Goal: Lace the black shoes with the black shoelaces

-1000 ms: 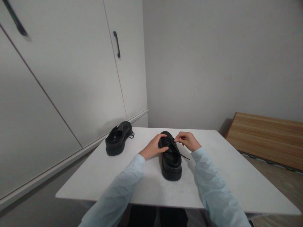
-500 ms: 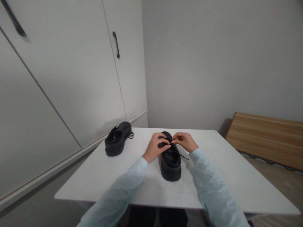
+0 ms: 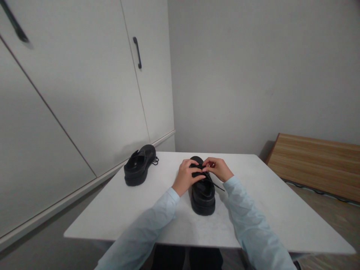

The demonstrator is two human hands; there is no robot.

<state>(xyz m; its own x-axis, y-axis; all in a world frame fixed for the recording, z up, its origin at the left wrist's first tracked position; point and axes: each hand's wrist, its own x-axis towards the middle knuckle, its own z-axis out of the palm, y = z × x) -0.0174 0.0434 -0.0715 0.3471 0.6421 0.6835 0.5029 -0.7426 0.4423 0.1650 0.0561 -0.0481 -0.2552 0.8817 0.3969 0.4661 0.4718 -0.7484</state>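
Note:
A black lace-up shoe (image 3: 203, 200) stands on the white table with its heel toward me and its toe pointing away. My right hand (image 3: 218, 168) pinches its black shoelace between thumb and forefinger, over the laced front. From the left side, my left hand (image 3: 188, 175) reaches across the same spot, its fingers curved on the lace and its fingertips close to the right ones. The knot itself is mostly hidden by the fingers. One loose lace end (image 3: 218, 186) trails out to the right of the shoe, below my right hand.
The second black shoe (image 3: 137, 176) stands at the table's far left, its lace loops hanging to the right. White cabinets (image 3: 84, 93) with dark handles rise on the left. A wood-grain board (image 3: 315, 165) lies beyond the right edge of the white table (image 3: 264, 210).
My left hand has shifted slightly right, its thumb now farther over the shoe. My right hand has moved a little left, closer to it. Both shoes stay in place.

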